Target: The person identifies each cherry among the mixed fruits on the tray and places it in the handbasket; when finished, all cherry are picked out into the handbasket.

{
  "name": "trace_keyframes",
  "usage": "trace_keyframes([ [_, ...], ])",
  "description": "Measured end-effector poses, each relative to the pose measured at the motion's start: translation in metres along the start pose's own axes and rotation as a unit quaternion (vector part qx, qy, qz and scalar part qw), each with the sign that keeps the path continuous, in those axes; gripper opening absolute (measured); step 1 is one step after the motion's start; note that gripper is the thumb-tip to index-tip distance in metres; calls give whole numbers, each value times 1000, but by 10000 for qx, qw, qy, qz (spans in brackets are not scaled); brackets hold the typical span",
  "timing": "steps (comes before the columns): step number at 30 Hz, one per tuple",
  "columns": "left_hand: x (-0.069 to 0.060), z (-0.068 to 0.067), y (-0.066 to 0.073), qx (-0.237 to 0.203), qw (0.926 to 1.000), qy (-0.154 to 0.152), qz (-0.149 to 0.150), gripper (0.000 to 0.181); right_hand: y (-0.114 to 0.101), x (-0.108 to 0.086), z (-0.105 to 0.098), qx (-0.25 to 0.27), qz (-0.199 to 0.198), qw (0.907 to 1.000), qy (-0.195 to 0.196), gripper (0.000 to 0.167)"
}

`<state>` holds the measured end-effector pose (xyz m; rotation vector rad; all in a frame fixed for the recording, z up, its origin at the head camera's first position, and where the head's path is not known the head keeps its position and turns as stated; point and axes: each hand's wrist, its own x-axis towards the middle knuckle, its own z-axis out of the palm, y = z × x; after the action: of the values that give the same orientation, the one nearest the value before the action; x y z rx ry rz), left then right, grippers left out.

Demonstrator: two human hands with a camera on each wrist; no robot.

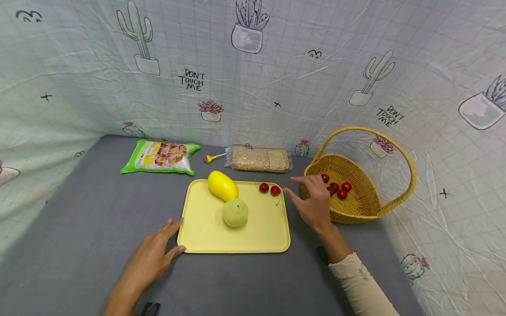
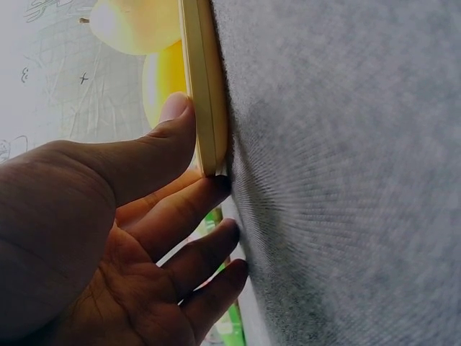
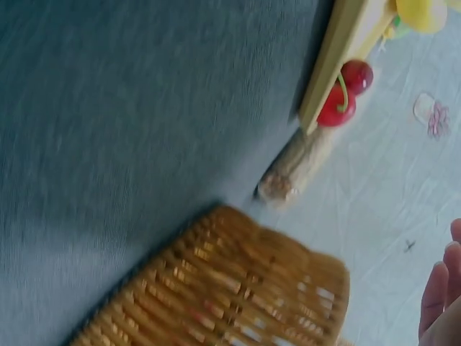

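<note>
My left hand touches the left side of a yellow tray, thumb near the front corner. In the left wrist view, its thumb lies on the tray's rim. On the tray are a yellow mango, a round pale-green fruit and two red cherries. My right hand hovers between the tray and a wicker basket, thumb and fingers apart, nothing visible between them. Several cherries lie inside the basket, partly hidden by that hand. Only fingertips show in the right wrist view.
Behind the tray lie a green-and-white snack bag, a lollipop and a clear pack of grain. The basket's tall handle arches over it. A printed cloth hangs around the grey table.
</note>
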<state>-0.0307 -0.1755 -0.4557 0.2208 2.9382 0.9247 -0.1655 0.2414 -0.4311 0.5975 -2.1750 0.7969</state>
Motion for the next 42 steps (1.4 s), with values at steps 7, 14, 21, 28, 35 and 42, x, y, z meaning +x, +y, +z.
trace_keyframes([
  [7,0,1,1,10,10000,-3,-32,78,-8,-6,15,-35,9,9983,-586,39],
  [14,0,1,1,6,10000,-8,-56,78,-11,-8,28,-256,281,9907,-1303,44],
  [21,0,1,1,-2,10000,-19,-58,78,-13,-3,38,-293,832,9759,-1995,43],
  [28,0,1,1,-18,10000,22,-37,77,-15,5,48,-345,1155,9640,-2372,39],
  [35,0,1,2,3,10000,8,-52,78,-17,13,58,-556,1346,9515,-2711,37],
  [42,0,0,2,-6,10000,2,-92,78,-17,17,66,-803,1351,9456,-2849,37],
])
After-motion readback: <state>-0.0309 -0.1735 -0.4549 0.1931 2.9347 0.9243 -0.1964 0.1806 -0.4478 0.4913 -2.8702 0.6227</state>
